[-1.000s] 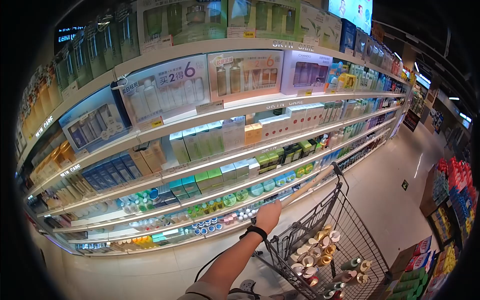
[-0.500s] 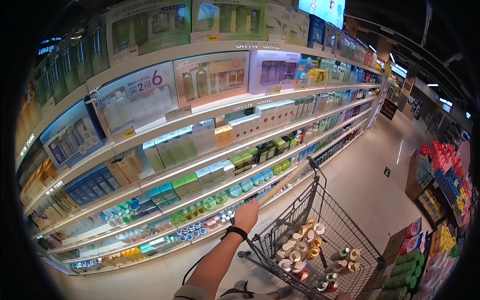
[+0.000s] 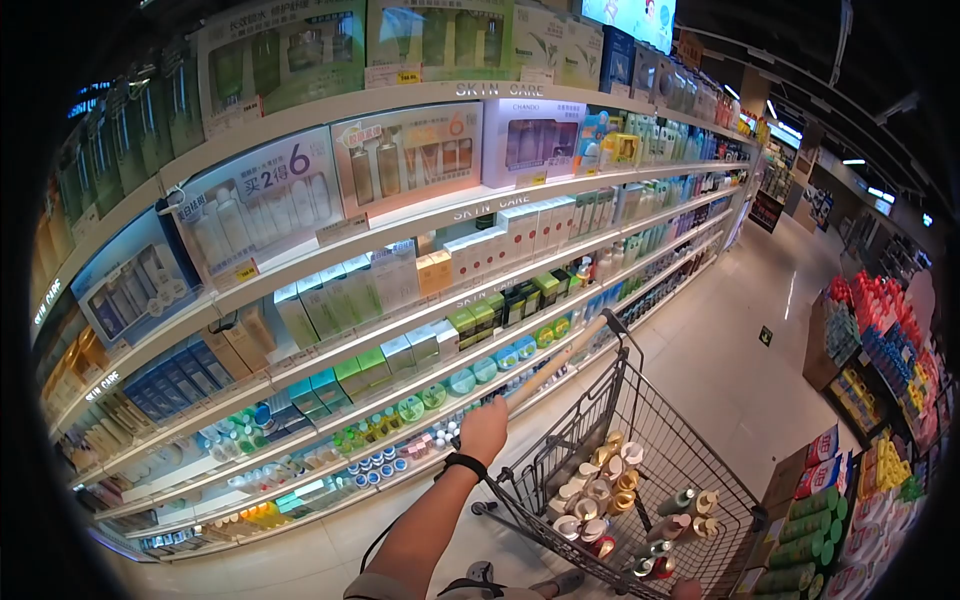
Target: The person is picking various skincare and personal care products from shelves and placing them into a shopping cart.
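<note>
My left hand (image 3: 484, 432), with a dark band on its wrist, is closed around the handle (image 3: 545, 382) of a shopping cart (image 3: 690, 435). Inside the wire basket stands a group of cream and gold-capped bottles (image 3: 597, 490). Several darker bottles (image 3: 676, 503) with pump-like tops are grouped closer to the basket's far side. A bit of skin at the bottom edge, beside the cart, looks like part of my right hand (image 3: 686, 590); its fingers cannot be made out.
Long shelves (image 3: 330, 230) marked "SKIN CARE" run along the left, filled with boxed sets, jars and bottles. On the right, stacked packaged goods (image 3: 880, 340) border the aisle, with green cylindrical packs (image 3: 810, 530) nearer. A tiled floor (image 3: 720, 330) stretches ahead, and a lit screen (image 3: 630, 20) hangs above.
The view has shifted slightly, so the shelves and cart sit a little further left. My left hand keeps its hold on the cart handle. More skin shows at the bottom edge.
</note>
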`<state>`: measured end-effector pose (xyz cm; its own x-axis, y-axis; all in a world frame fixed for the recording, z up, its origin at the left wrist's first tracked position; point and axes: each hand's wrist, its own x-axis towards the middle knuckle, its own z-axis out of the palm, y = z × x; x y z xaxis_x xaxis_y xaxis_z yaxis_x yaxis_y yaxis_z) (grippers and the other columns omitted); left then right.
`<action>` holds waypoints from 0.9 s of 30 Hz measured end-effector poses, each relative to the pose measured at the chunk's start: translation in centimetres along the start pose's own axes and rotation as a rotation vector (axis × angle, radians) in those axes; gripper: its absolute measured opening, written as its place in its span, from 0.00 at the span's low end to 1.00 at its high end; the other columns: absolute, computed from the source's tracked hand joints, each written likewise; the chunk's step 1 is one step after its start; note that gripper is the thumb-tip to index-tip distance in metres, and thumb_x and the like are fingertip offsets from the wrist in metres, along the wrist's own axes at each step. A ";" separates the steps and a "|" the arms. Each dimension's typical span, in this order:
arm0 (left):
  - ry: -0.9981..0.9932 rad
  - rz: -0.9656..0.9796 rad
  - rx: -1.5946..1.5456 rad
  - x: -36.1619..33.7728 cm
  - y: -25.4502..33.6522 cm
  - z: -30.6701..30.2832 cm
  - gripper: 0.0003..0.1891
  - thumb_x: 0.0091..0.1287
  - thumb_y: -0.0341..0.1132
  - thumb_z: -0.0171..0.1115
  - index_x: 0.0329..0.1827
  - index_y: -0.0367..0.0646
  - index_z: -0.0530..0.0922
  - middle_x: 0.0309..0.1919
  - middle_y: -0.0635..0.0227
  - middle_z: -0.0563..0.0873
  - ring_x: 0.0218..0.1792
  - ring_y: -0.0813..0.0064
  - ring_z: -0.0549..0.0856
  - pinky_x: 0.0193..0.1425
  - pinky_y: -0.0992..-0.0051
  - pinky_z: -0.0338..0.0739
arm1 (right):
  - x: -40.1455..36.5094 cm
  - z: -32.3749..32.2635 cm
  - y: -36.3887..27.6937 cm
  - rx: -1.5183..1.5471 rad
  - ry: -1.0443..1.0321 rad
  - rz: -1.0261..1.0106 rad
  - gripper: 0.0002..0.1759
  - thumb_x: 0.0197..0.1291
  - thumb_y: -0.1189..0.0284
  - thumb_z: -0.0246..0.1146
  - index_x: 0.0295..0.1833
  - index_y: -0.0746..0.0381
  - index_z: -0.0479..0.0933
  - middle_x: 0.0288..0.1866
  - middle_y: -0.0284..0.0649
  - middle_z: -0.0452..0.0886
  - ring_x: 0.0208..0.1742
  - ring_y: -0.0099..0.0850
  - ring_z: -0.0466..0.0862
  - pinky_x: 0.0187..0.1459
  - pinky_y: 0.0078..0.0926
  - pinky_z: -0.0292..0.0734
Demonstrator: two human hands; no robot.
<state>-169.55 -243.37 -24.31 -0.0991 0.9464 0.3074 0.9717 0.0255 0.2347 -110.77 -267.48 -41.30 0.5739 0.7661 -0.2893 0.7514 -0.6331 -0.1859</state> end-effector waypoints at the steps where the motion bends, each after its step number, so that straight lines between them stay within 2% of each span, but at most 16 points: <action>1: -0.001 0.001 -0.001 0.0 0.0 0.1 0.04 0.62 0.26 0.59 0.38 0.39 0.73 0.25 0.55 0.87 0.28 0.54 0.89 0.30 0.59 0.84 | 0.0 0.0 0.0 0.001 -0.002 0.006 0.28 0.66 0.52 0.53 0.43 0.69 0.83 0.44 0.63 0.84 0.49 0.59 0.83 0.50 0.53 0.76; 9: -0.001 0.003 0.014 0.2 0.0 0.1 0.05 0.62 0.26 0.59 0.39 0.40 0.74 0.25 0.56 0.87 0.29 0.55 0.89 0.32 0.60 0.84 | -0.6 -1.1 -1.2 0.009 -0.041 0.013 0.29 0.65 0.52 0.54 0.46 0.69 0.83 0.46 0.62 0.84 0.52 0.60 0.83 0.53 0.52 0.76; 11: -0.003 0.001 -0.007 0.7 0.5 0.0 0.05 0.62 0.26 0.59 0.39 0.40 0.74 0.26 0.55 0.87 0.29 0.55 0.89 0.32 0.60 0.84 | -1.6 -2.3 -3.0 0.036 -0.006 0.078 0.29 0.65 0.52 0.54 0.47 0.69 0.83 0.48 0.62 0.84 0.52 0.60 0.83 0.54 0.52 0.76; 18: -0.053 -0.031 0.020 2.2 0.7 0.6 0.07 0.61 0.27 0.62 0.41 0.40 0.75 0.27 0.55 0.88 0.31 0.55 0.90 0.36 0.60 0.85 | 0.6 -1.1 -2.9 0.048 0.058 0.094 0.25 0.63 0.56 0.55 0.46 0.68 0.83 0.48 0.61 0.84 0.52 0.58 0.84 0.52 0.51 0.77; 21: -0.047 -0.049 0.044 1.3 0.4 0.4 0.08 0.60 0.27 0.62 0.41 0.40 0.75 0.27 0.55 0.88 0.31 0.55 0.90 0.35 0.61 0.84 | 0.0 -2.6 -4.3 0.056 -0.008 0.137 0.25 0.63 0.56 0.54 0.47 0.67 0.84 0.49 0.59 0.85 0.53 0.58 0.83 0.52 0.51 0.77; 27: -0.057 -0.035 0.024 1.9 0.5 0.2 0.07 0.60 0.26 0.61 0.40 0.40 0.75 0.26 0.55 0.88 0.31 0.55 0.90 0.35 0.60 0.84 | 0.1 -1.3 -3.2 0.024 0.013 0.167 0.27 0.64 0.53 0.53 0.51 0.66 0.83 0.52 0.59 0.84 0.57 0.57 0.82 0.55 0.52 0.75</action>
<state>-169.18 -241.50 -23.78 -0.1217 0.9617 0.2457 0.9728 0.0664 0.2219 -112.65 -265.22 -39.51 0.6947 0.6509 -0.3062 0.6368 -0.7545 -0.1588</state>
